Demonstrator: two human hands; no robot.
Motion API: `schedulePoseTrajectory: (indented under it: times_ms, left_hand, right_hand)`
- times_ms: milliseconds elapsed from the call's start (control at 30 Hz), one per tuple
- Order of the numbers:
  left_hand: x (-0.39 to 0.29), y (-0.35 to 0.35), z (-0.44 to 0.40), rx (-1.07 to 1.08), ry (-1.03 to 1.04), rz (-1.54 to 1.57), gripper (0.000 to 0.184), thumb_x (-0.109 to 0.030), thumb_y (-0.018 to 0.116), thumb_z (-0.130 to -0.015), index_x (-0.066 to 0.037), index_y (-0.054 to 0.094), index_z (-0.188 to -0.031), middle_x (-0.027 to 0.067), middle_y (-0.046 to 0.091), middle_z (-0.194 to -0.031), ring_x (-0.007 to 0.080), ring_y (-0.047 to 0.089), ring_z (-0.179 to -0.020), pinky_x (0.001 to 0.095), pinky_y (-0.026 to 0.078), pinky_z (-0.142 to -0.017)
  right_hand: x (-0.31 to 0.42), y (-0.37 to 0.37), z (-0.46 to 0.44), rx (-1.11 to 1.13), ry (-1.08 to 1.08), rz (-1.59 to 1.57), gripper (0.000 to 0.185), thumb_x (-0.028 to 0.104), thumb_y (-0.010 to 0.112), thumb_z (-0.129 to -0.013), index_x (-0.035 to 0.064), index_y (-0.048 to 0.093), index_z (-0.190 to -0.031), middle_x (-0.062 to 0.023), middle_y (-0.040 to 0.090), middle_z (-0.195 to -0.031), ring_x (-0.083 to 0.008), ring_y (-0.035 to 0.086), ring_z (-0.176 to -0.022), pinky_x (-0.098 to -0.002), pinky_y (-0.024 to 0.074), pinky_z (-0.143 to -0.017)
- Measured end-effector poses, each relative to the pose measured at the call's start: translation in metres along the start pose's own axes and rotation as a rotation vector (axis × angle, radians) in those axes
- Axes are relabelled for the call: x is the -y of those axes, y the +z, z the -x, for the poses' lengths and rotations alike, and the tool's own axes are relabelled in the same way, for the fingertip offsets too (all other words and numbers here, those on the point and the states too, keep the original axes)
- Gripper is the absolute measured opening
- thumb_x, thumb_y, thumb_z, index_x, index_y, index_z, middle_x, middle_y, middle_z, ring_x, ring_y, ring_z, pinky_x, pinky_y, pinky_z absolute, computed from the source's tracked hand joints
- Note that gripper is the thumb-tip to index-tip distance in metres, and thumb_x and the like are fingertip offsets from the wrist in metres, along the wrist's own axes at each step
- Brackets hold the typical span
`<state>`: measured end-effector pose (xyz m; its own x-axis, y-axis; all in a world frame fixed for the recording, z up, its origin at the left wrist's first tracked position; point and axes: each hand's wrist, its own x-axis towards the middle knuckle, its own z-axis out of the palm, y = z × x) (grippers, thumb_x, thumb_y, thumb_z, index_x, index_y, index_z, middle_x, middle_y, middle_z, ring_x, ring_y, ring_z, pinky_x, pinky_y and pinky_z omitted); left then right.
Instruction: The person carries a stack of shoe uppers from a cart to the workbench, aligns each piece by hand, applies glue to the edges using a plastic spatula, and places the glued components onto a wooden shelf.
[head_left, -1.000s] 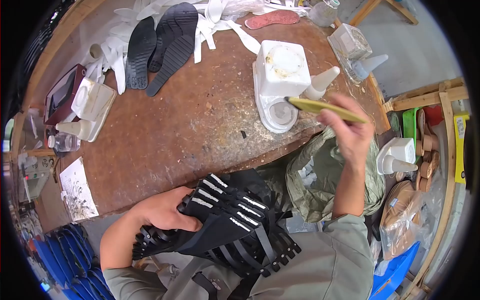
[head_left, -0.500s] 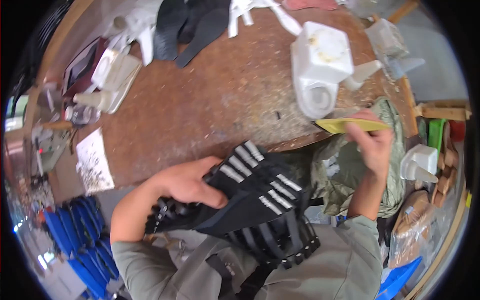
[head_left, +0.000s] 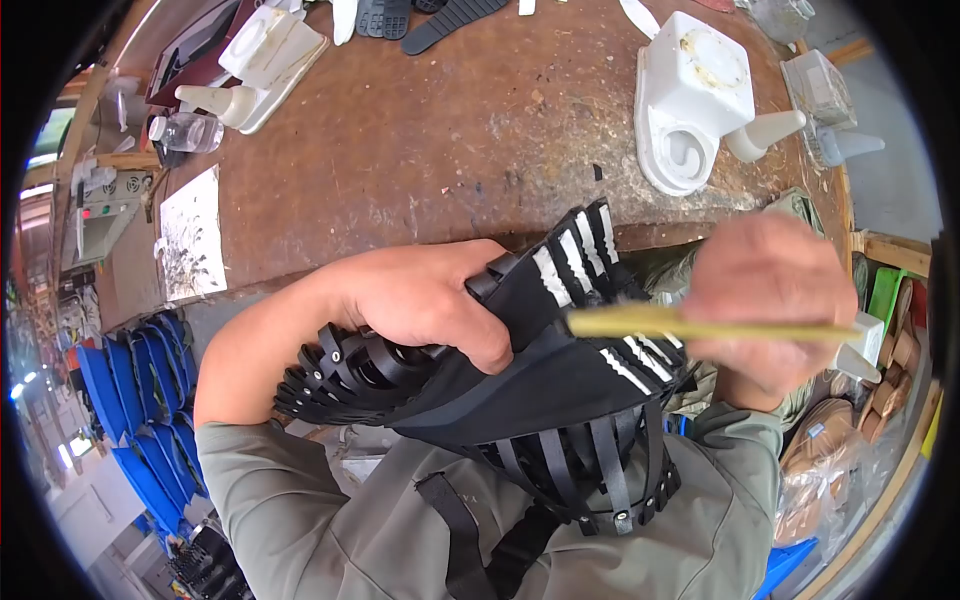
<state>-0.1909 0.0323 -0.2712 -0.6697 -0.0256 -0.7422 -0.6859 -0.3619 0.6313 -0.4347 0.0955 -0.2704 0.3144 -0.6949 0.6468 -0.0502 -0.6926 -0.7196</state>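
My left hand [head_left: 430, 305] grips a bundle of black strappy shoe uppers [head_left: 500, 400] close to my body, the thumb lying on top. Rows of short white stripes [head_left: 580, 255] run across their black lining, and riveted straps hang along the lower edge. My right hand [head_left: 770, 290], blurred by motion, is closed around a flat yellow tool [head_left: 640, 321]. The tool's tip is over the uppers, between the two groups of white stripes. Whether it touches them I cannot tell.
On the brown worktable [head_left: 400, 150] stand a white glue pot [head_left: 700, 75] at right and another white container [head_left: 265, 45] at left. A clear bottle [head_left: 187, 132] and a stained paper sheet [head_left: 192, 235] lie leftward. Blue stacked pieces [head_left: 130, 390] hang below.
My right hand has brought the yellow tool left and down from beside the glue pot to over the uppers. My left hand still holds them. The view has shifted.
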Motion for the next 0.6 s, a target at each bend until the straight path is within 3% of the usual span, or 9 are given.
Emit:
schedulePoseTrajectory:
  times_ms: [67, 167, 267, 367, 467, 533, 600]
  left_hand:
    - [0.0, 0.002, -0.001, 0.037, 0.01, 0.016, 0.044, -0.001, 0.072, -0.067, 0.005, 0.059, -0.108, 0.0069, 0.066, -0.092, 0.013, 0.058, -0.087, 0.0295, 0.048, -0.078]
    - [0.013, 0.009, -0.002, 0.019, 0.196, 0.067, 0.027, -0.008, 0.067, -0.068, 0.005, 0.064, -0.092, 0.0057, 0.066, -0.077, 0.0107, 0.058, -0.07, 0.0276, 0.048, -0.064]
    - [0.017, 0.011, 0.003, 0.022, 0.249, 0.009, 0.029, -0.008, 0.067, -0.069, 0.006, 0.063, -0.094, 0.0061, 0.065, -0.077, 0.0114, 0.058, -0.07, 0.028, 0.048, -0.064]
    - [0.017, 0.011, 0.007, 0.024, 0.247, -0.037, 0.03, -0.009, 0.067, -0.069, 0.006, 0.062, -0.095, 0.0059, 0.064, -0.077, 0.0114, 0.058, -0.071, 0.0279, 0.048, -0.064]
    - [0.018, 0.015, 0.008, 0.029, 0.251, -0.033, 0.029, -0.008, 0.068, -0.068, 0.005, 0.062, -0.094, 0.0052, 0.063, -0.076, 0.0108, 0.056, -0.071, 0.0279, 0.047, -0.064]
    - [0.018, 0.017, 0.012, 0.015, 0.28, -0.048, 0.029, -0.008, 0.068, -0.068, 0.005, 0.062, -0.094, 0.005, 0.063, -0.076, 0.011, 0.056, -0.072, 0.0281, 0.047, -0.064]
    - [0.017, 0.018, 0.016, 0.001, 0.245, -0.033, 0.031, -0.009, 0.07, -0.068, 0.005, 0.062, -0.095, 0.0052, 0.063, -0.077, 0.0112, 0.056, -0.074, 0.0281, 0.047, -0.067]
  right_hand:
    - [-0.004, 0.002, -0.012, -0.022, -0.02, 0.034, 0.023, 0.02, 0.078, -0.065, 0.0002, 0.07, -0.074, -0.0088, 0.061, -0.06, -0.0178, 0.058, -0.055, -0.0291, 0.0425, -0.046]
    - [0.0, -0.007, -0.021, -0.169, 0.045, 0.121, 0.022, 0.018, 0.076, -0.068, -0.0001, 0.069, -0.078, -0.0093, 0.061, -0.06, -0.0188, 0.058, -0.057, -0.0296, 0.0431, -0.048]
    - [0.005, -0.016, -0.009, -0.031, 0.024, -0.018, 0.019, 0.015, 0.073, -0.073, -0.0017, 0.068, -0.083, -0.0099, 0.061, -0.062, -0.018, 0.056, -0.057, -0.0285, 0.0431, -0.05]
    - [-0.001, -0.013, -0.008, -0.051, 0.072, -0.017, 0.019, 0.011, 0.07, -0.077, -0.0044, 0.067, -0.088, -0.0105, 0.061, -0.069, -0.0143, 0.054, -0.057, -0.0242, 0.0419, -0.052]
    - [-0.001, -0.015, -0.011, -0.397, 0.357, -0.101, 0.017, 0.011, 0.07, -0.075, -0.0031, 0.068, -0.085, -0.0085, 0.06, -0.064, -0.0139, 0.054, -0.056, -0.0252, 0.0405, -0.05]
    - [-0.001, -0.023, -0.008, -0.119, 0.107, -0.069, 0.017, 0.013, 0.069, -0.078, -0.0034, 0.067, -0.085, -0.0081, 0.06, -0.063, -0.0128, 0.054, -0.056, -0.025, 0.0397, -0.049]
    - [0.003, -0.016, -0.008, -0.113, 0.251, -0.097, 0.019, 0.014, 0.068, -0.08, -0.0042, 0.066, -0.087, -0.0101, 0.062, -0.066, -0.0114, 0.054, -0.055, -0.0234, 0.0387, -0.048]
